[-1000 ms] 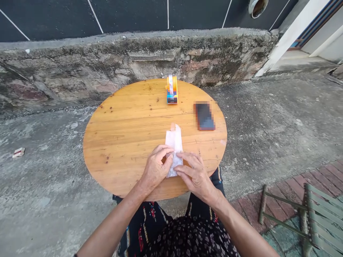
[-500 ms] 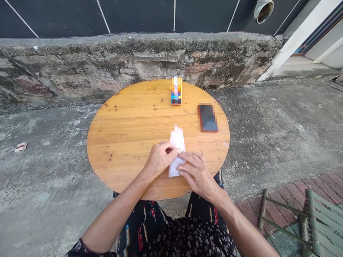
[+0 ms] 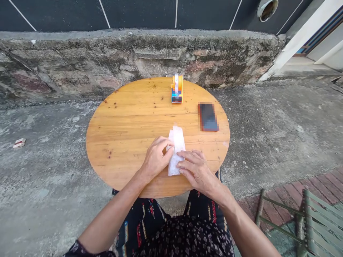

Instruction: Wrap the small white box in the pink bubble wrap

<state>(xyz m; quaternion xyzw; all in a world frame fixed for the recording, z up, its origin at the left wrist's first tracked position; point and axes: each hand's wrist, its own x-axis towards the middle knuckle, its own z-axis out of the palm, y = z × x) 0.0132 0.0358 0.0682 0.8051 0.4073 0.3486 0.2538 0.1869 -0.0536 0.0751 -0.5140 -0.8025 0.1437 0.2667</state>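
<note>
A long, narrow, folded white sheet [image 3: 179,137], thin and tissue-like, lies on the round wooden table [image 3: 128,132] near its front. My left hand [image 3: 157,156] is closed in a pinch at the sheet's left edge, thumb against forefinger. My right hand [image 3: 195,168] rests on the right side of the sheet, fingers stretched out and apart, fingertips touching its surface. The sheet's upper end points away from me, and a flap stands slightly off at its upper left.
A yellow and blue tape dispenser [image 3: 177,89] stands at the table's far edge. A dark phone-like item [image 3: 209,117], blurred, lies at the right. Beyond is a stone ledge [image 3: 120,60]. A green slatted chair [image 3: 318,221] stands on the ground at lower right.
My left hand has moved left, away from my right fingertips, drawing the sheet's left edge with it. My right hand stays almost in place on the sheet.
</note>
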